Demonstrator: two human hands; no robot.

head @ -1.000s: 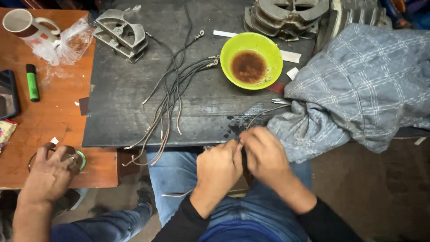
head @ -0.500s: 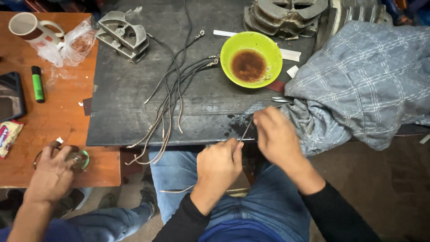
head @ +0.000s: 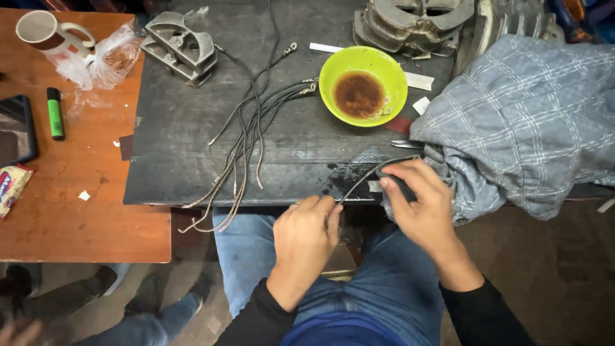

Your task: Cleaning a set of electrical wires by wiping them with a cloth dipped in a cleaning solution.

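From the head camera I look down over a dark worktop [head: 192, 147] with my lap below it. My left hand [head: 306, 240] sits just off the near edge, fingers curled tight around the lower end of a thin grey wire [head: 356, 182]. The wire runs up and to the right across the edge to my right hand [head: 419, 205], which pinches the upper end between thumb and fingers, pressed against a fold of the grey checked cloth [head: 512, 122]. So both hands are closed on the one wire, which is stretched between them over the front edge of the worktop.

To the left of my hands lies a bundle of wires [head: 246, 141], fanned out and hanging over the edge. Behind it stands a green bowl [head: 363, 86] with brown residue, near the cloth. Two metal castings rest at the back: one at the left [head: 179, 46], one behind the bowl [head: 413, 22].

Beside the worktop stands an orange table [head: 77, 218] with a mug [head: 46, 32], a green lighter [head: 55, 113], a plastic bag [head: 102, 61] and a phone [head: 14, 128]. Another person's legs [head: 128, 314] show at the bottom left.
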